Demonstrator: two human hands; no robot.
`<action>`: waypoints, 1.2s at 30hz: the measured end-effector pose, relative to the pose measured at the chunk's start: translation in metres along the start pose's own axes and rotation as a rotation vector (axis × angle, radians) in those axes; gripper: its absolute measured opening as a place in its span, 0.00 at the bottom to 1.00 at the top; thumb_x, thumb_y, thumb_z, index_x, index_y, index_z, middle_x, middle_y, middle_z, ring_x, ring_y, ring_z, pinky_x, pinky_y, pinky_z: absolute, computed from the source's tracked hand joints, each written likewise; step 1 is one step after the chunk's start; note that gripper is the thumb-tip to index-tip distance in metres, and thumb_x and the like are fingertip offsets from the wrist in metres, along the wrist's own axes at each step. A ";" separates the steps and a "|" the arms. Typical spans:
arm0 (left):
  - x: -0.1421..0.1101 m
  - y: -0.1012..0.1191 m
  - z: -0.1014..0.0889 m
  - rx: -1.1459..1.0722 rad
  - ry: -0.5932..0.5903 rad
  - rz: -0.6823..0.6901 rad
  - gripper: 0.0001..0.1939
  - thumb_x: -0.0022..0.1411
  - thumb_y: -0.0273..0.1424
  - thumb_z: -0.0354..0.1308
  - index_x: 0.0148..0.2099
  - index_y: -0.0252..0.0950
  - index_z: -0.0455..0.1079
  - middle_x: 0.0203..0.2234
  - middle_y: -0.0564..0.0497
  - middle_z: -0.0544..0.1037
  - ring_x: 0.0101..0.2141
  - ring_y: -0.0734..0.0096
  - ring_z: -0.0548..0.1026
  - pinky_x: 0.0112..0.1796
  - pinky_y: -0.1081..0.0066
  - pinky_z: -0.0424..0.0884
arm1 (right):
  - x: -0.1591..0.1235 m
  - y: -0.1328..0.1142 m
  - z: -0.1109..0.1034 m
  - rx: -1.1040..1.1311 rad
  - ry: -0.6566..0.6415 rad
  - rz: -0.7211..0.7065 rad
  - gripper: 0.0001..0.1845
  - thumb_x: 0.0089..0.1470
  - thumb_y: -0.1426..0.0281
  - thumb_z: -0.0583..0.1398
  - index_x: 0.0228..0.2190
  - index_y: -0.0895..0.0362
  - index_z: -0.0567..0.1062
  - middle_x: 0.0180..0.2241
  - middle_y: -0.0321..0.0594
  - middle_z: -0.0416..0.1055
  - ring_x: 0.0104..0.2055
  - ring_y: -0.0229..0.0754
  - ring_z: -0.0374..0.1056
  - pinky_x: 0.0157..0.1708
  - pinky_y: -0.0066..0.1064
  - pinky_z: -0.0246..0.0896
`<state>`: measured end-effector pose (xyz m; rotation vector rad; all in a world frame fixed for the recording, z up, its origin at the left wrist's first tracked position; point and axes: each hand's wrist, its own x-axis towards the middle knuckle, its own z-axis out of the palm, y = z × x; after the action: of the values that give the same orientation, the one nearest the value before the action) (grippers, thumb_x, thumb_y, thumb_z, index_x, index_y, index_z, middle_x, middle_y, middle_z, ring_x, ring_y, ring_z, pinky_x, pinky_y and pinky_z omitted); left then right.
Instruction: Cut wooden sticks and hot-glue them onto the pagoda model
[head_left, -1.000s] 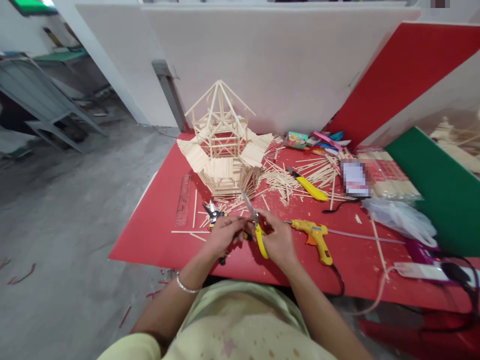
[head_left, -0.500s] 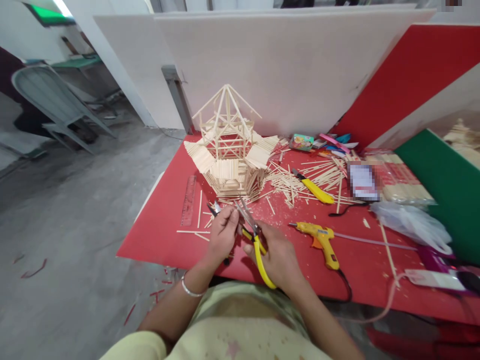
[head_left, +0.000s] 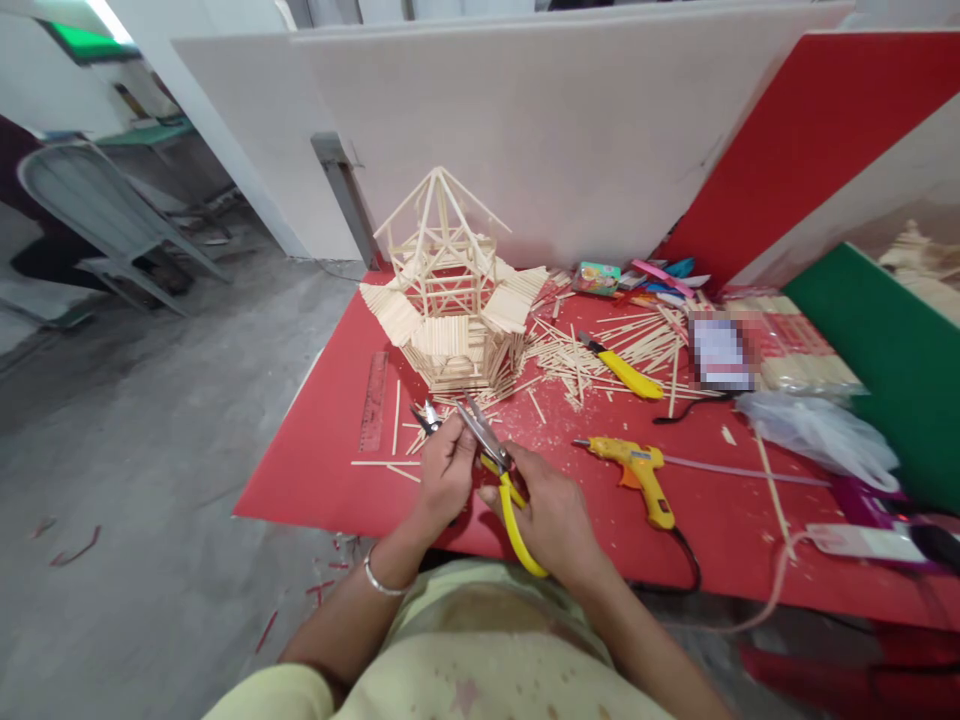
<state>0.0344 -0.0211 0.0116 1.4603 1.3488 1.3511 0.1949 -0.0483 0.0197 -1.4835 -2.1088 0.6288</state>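
My right hand [head_left: 551, 505] is wrapped around the yellow handles of a pair of scissors [head_left: 512, 515]. The silver blades point away from me and look slightly parted, close beside my left hand [head_left: 448, 468]. The left fingers are pinched together; whatever they hold is too small or hidden to make out. Partly behind that hand lies a dark-handled tool with a metal tip [head_left: 429, 415]. Just beyond both hands stands a model house [head_left: 450, 335] of thin wooden sticks, with an open pointed roof frame and slatted lower roof panels.
A yellow glue gun [head_left: 634, 465] lies right of my hands on the red tabletop [head_left: 315, 470]. Behind it are a yellow utility knife [head_left: 626, 372] and loose sticks [head_left: 577, 360]. A clear ruler [head_left: 373, 400] lies left. A plastic bag [head_left: 817, 440] and packed sticks [head_left: 799, 340] sit right.
The scissor blades have swung a little to the left, nearer the left fingertips. The whole view has shifted slightly; the things on the table look unmoved.
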 end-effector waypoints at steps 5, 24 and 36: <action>0.000 0.000 -0.002 0.096 -0.009 0.075 0.15 0.71 0.36 0.48 0.32 0.37 0.64 0.25 0.53 0.69 0.27 0.71 0.65 0.30 0.71 0.60 | 0.000 -0.003 -0.003 -0.019 -0.013 0.006 0.24 0.57 0.59 0.60 0.53 0.53 0.67 0.44 0.45 0.75 0.42 0.49 0.72 0.38 0.34 0.63; -0.003 -0.001 -0.006 0.234 -0.072 0.154 0.15 0.72 0.32 0.44 0.31 0.38 0.60 0.26 0.53 0.65 0.28 0.70 0.64 0.32 0.70 0.59 | -0.004 0.002 0.013 0.137 -0.039 0.097 0.13 0.62 0.60 0.56 0.45 0.53 0.70 0.32 0.38 0.76 0.33 0.42 0.72 0.33 0.29 0.59; 0.000 -0.002 -0.009 0.296 -0.060 0.193 0.11 0.70 0.29 0.45 0.35 0.37 0.66 0.29 0.51 0.70 0.31 0.69 0.68 0.34 0.70 0.62 | -0.002 0.000 0.005 0.010 -0.031 0.048 0.19 0.60 0.57 0.58 0.49 0.51 0.68 0.41 0.40 0.76 0.39 0.45 0.72 0.35 0.31 0.57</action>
<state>0.0255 -0.0216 0.0110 1.8553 1.4448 1.2517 0.1924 -0.0509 0.0160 -1.5320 -2.0955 0.6833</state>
